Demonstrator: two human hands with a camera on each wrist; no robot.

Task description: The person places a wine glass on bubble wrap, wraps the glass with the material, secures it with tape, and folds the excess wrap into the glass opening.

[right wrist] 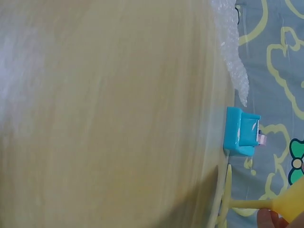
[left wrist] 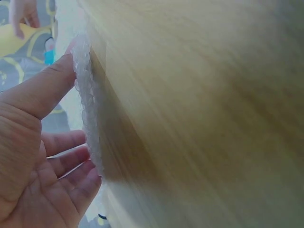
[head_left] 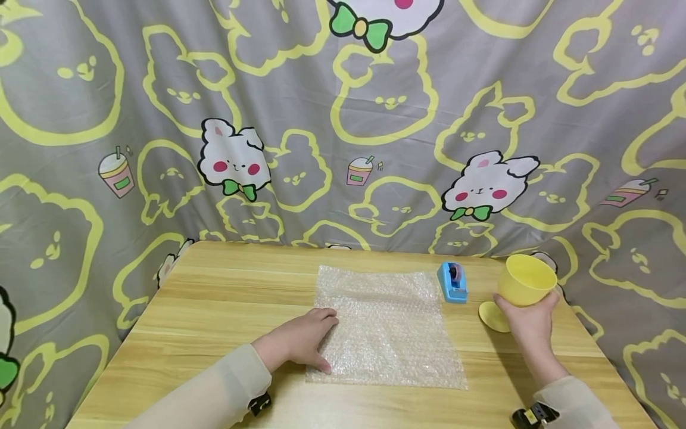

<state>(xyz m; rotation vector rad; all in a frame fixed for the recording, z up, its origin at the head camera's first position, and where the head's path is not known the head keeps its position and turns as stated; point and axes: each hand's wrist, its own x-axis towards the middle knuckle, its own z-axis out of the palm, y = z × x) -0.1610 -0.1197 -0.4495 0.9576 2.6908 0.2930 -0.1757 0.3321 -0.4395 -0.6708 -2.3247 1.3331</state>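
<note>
The left hand (head_left: 300,341), fingers loosely spread, touches the wrap (head_left: 387,333) at its left edge; the wood-grain table (head_left: 225,298) stretches left of those fingers. The right hand (head_left: 530,325) curls its fingers round the goblet (head_left: 526,281), near the table's right edge. A dispenser (head_left: 453,285) sits left of them, beside the wrap; patterned cloth (head_left: 300,89) hangs beyond.

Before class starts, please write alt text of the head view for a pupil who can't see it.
A person's right hand grips a yellow goblet; the left hand touches bubble wrap on a wooden table. A blue tape dispenser stands between wrap and goblet, before a cartoon-patterned curtain.
</note>
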